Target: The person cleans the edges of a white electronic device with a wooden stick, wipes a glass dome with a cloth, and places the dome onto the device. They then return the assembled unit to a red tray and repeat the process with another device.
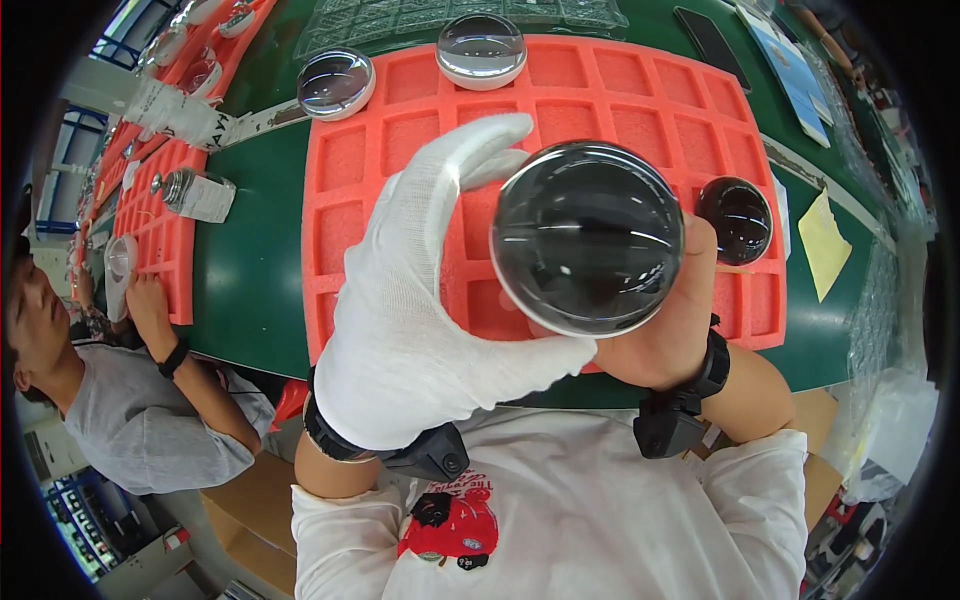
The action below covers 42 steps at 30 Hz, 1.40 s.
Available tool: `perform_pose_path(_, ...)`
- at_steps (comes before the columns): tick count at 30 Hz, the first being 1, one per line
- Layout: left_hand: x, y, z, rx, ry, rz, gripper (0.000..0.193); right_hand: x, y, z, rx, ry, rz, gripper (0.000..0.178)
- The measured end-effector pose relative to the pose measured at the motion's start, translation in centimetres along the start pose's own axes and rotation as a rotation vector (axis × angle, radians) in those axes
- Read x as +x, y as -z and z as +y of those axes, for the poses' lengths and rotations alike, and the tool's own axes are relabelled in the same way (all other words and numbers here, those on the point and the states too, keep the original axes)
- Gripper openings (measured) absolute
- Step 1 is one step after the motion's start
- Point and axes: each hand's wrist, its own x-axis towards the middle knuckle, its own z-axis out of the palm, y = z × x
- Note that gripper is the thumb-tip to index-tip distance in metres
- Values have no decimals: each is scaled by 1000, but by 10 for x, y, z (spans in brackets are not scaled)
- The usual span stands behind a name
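A large clear glass ball, dark in its middle, is held up over the pink foam tray. My bare right hand grips it from behind and below; most of its fingers are hidden by the ball. My left hand, in a white knit glove, is open at the ball's left side. Its thumb reaches the ball's lower edge and its fingers point toward the top, with a gap at the palm. A dark-looking ball sits in the tray right of my right hand. Two more clear balls rest along the tray's far edge.
A glass bottle with a metal top stands left on the green table. A co-worker at left handles a clear piece over another pink tray. A phone, a blue booklet and a yellow paper lie right.
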Motion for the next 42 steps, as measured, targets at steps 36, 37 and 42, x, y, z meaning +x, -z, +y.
perform_pose_path(36, -30, -6, 33, 254, -5, 18, 93, -5, -8, 15, -708, 221, 13, 83)
perform_pose_path(37, -33, -6, 33, 261, -10, 6, 93, -4, -10, 19, -767, 312, -9, 85)
perform_pose_path(42, -42, -5, 22, 124, -67, 99, 96, 1, -7, -4, -1350, 467, -283, 100)
